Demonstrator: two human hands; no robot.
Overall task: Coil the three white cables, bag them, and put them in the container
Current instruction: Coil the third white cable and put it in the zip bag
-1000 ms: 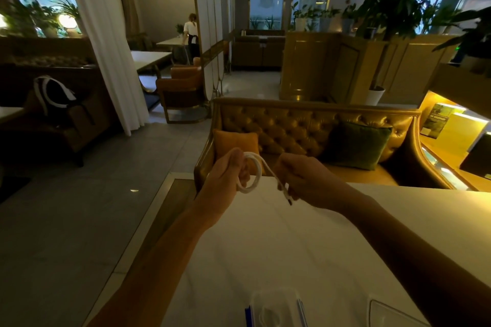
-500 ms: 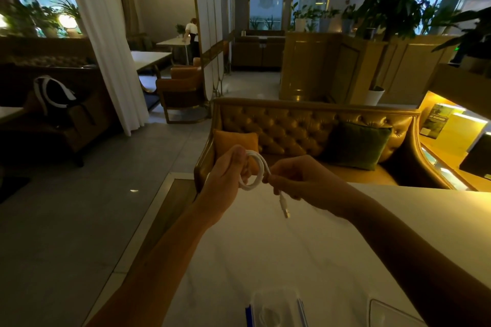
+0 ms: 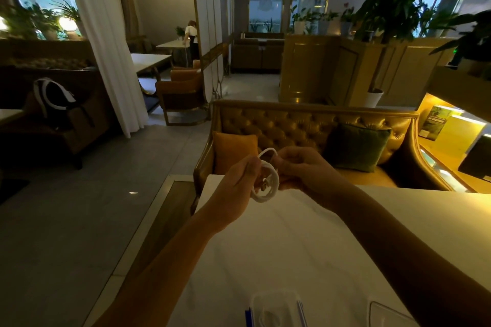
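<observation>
While a coiled white cable [image 3: 266, 180] is held in the air above the far edge of the table [image 3: 292, 247], it is clasped by the left grip [image 3: 233, 188] and pinched by the right grip [image 3: 303, 170].

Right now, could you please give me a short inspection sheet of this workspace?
Surface: white table, mostly bare.
Job's things: clear container at the near edge, something pale inside, too dim to identify; clear lid to its right.
Clutter: nothing seen.
Hands: left hand and right hand are raised above the table's far end, both gripping the coil.
Cables: one white cable wound into a small coil between the hands, a loop standing up at its top; other cables not seen.
Surroundings: tufted sofa with cushions beyond the table; a person at a distant table.
</observation>
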